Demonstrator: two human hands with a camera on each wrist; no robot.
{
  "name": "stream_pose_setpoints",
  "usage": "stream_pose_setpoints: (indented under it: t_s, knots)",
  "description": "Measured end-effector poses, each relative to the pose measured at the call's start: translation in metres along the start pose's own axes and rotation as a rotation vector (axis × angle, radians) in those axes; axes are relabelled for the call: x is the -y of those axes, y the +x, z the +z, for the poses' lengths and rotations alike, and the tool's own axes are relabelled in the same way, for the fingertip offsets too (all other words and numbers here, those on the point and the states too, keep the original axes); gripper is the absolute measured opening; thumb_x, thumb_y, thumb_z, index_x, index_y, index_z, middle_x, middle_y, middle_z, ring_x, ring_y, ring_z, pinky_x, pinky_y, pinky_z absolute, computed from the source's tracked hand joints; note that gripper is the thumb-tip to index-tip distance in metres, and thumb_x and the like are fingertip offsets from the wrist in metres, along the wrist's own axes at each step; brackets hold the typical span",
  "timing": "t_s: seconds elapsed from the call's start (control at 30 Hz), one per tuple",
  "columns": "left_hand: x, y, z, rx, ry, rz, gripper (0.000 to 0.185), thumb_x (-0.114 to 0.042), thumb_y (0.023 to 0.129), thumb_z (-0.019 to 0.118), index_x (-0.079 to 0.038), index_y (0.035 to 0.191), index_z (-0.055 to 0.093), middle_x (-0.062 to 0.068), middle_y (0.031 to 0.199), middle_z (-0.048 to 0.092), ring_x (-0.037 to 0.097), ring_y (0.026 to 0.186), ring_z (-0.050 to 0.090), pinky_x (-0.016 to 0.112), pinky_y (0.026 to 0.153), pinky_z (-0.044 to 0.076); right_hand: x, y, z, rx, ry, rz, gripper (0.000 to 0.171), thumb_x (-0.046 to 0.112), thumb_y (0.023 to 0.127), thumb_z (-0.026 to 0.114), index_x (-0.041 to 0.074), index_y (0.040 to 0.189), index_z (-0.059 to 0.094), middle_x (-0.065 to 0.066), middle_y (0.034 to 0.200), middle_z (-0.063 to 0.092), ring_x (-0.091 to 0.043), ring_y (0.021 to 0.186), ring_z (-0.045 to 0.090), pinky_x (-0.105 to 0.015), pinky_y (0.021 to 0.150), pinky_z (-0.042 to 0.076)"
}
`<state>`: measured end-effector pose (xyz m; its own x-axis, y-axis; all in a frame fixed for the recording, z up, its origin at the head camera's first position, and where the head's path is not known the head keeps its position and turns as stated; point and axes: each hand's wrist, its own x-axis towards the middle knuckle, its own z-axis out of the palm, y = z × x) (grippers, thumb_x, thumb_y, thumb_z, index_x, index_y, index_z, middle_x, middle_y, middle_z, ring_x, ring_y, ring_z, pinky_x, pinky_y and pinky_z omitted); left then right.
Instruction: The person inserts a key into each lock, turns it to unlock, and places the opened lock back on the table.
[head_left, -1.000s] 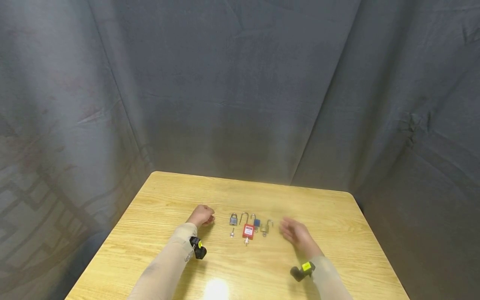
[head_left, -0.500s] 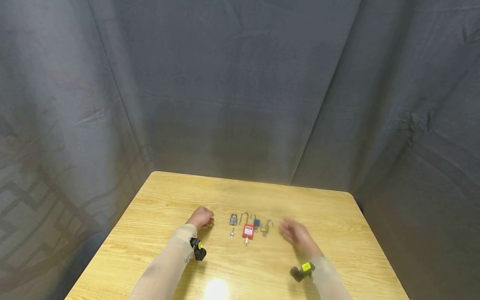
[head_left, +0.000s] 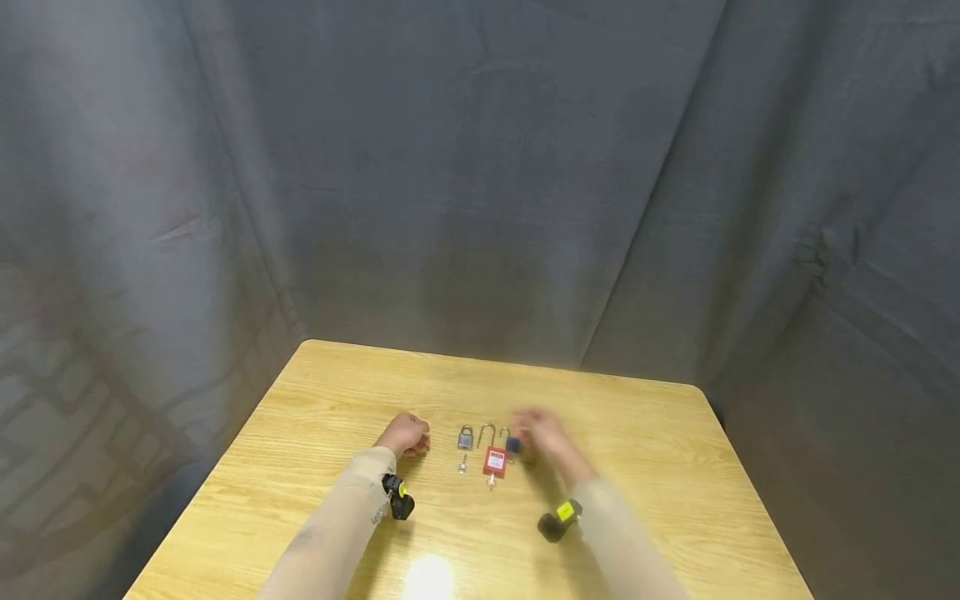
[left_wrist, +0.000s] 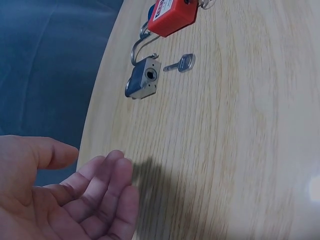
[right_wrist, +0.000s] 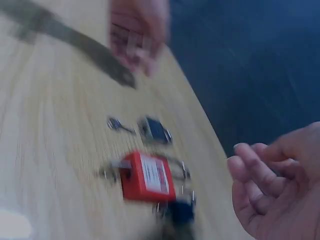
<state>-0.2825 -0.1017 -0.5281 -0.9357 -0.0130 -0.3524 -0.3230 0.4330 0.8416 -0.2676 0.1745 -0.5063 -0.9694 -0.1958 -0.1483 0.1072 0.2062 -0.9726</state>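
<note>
The right hand [head_left: 538,433] hangs just above the table [head_left: 675,467], fingers loosely curled and holding nothing. The blue padlock [head_left: 513,445] lies flat at its fingertips, on the thumb side. The hand is blurred, so contact cannot be told.

The risk, as I judge it, is crowding. The red padlock [head_left: 495,460] lies just beyond the blue one from the hand, so a wide pinch could nudge it or drag its key (a further lock may be hidden under the palm).

The blue padlock's long axis runs away from the person, shackle toward the far edge.

The left hand [head_left: 405,433] rests relaxed and empty, well apart, past the silver padlock [head_left: 466,438].
</note>
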Motion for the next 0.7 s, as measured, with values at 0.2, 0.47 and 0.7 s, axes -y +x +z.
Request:
stream_pose_setpoints:
  t_s: [0.2, 0.47, 0.7]
  knots:
    - [-0.001, 0.001, 0.001, 0.01, -0.005, -0.006, 0.027, -0.011, 0.095, 0.048, 0.01, 0.107, 0.061, 0.018, 0.084, 0.068, 0.023, 0.069, 0.064, 0.033, 0.065, 0.055, 0.027, 0.013, 0.063, 0.185, -0.725, -0.084, 0.015, 0.015, 0.097, 0.055, 0.004, 0.1, 0.065, -0.011, 0.095, 0.067, -0.025, 0.083, 0.062, -0.048, 0.085, 0.054]
    - [0.0, 0.001, 0.004, -0.013, 0.014, 0.003, 0.027, -0.01, 0.092, 0.048, 0.009, 0.099, 0.066, 0.015, 0.077, 0.069, 0.02, 0.063, 0.065, 0.031, 0.059, 0.055, 0.015, 0.007, 0.126, 0.134, -1.388, 0.068, 0.013, 0.019, 0.088, 0.068, 0.007, 0.088, 0.069, -0.002, 0.071, 0.061, -0.015, 0.06, 0.054, -0.033, 0.063, 0.058]
    - [0.001, 0.002, 0.006, -0.012, 0.03, 0.006, 0.027, -0.01, 0.091, 0.048, 0.009, 0.098, 0.065, 0.015, 0.079, 0.069, 0.021, 0.065, 0.066, 0.031, 0.06, 0.055, 0.004, 0.01, 0.137, 0.043, -1.434, 0.084, 0.008, 0.011, 0.088, 0.063, 0.01, 0.082, 0.068, -0.003, 0.078, 0.065, -0.018, 0.069, 0.062, -0.031, 0.059, 0.055]
